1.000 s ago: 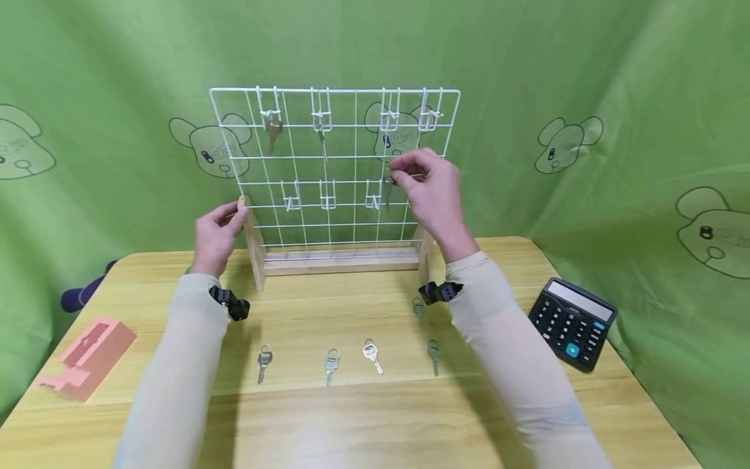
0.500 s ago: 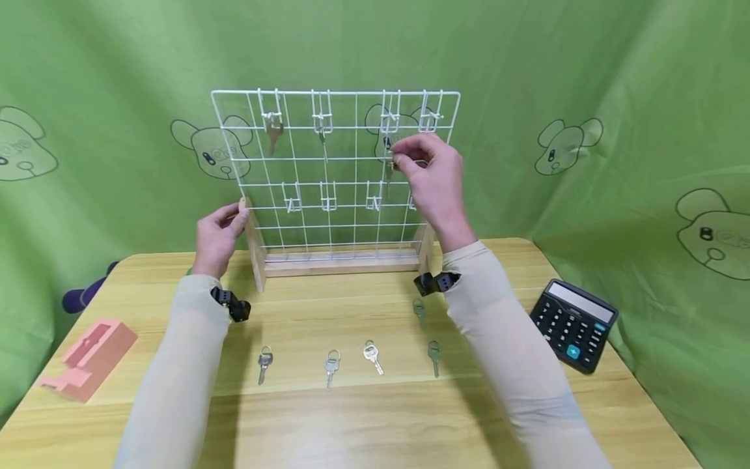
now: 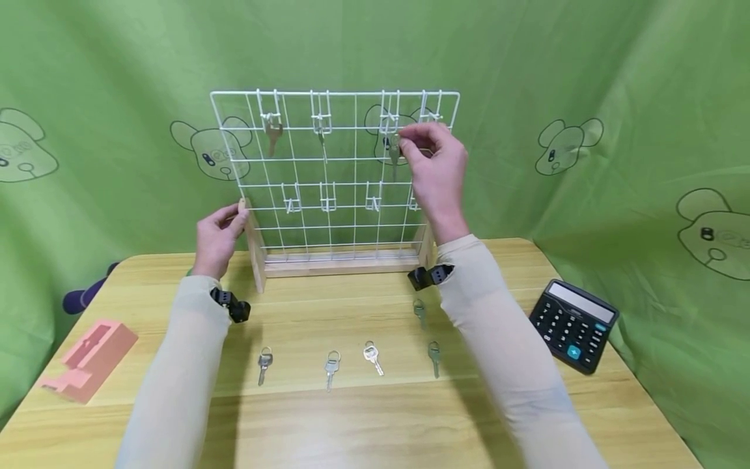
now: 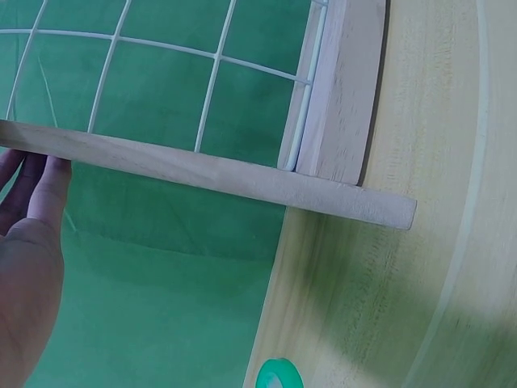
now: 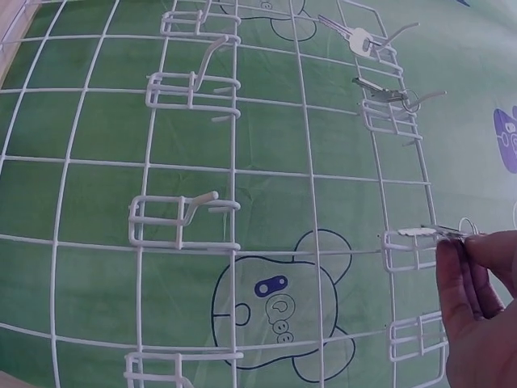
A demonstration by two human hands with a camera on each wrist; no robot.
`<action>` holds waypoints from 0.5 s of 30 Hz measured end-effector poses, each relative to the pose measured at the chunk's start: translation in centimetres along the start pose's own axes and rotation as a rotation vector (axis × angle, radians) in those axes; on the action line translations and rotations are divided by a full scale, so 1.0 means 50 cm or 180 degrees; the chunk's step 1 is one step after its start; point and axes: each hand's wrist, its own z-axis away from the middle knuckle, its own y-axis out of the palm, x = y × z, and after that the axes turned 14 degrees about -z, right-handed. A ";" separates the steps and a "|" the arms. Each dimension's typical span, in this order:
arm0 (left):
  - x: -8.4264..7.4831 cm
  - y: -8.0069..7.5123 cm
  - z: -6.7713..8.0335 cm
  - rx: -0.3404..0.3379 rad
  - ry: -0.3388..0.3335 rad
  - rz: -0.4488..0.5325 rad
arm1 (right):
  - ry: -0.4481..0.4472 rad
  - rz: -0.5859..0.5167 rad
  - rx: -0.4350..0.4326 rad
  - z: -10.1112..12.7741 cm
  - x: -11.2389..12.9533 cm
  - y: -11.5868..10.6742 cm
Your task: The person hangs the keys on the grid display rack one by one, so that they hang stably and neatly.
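My right hand (image 3: 439, 159) pinches a small metal key (image 3: 395, 150) by its ring end, just below the third top-row hook (image 3: 389, 120) of a white wire grid rack (image 3: 355, 159). In the right wrist view, the key overlaps that hook from the side, its ring (image 5: 468, 225) standing out by the fingertips. Thumb and fingers of my left hand (image 3: 214, 238) grip the rack's left wooden upright (image 3: 254, 247) near its top. A brownish key (image 3: 273, 135) hangs from the first top hook, and another key (image 3: 323, 143) from the second.
Several ringed keys lie on the wooden table, among them a front-left key (image 3: 265, 366) and one (image 3: 433, 358) near my right sleeve. A black calculator (image 3: 574, 326) is at right, a pink holder (image 3: 90, 361) at left. Green cloth (image 3: 498, 78) hangs behind.
My right hand has risen with the key, from lower-hook height to just below the top row, shifting slightly right. The left hand stays on the upright.
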 end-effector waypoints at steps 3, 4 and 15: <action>0.002 -0.002 0.000 0.0007 0.0000 -0.0006 | -0.0098 -0.0059 -0.0089 -0.003 0.006 0.007; 0.002 -0.002 0.000 0.0006 0.0001 -0.0011 | -0.0126 -0.0077 -0.0113 -0.004 0.010 0.009; 0.000 0.001 -0.002 0.0004 -0.0026 -0.0002 | -0.0345 -0.0160 -0.0225 -0.020 0.013 0.021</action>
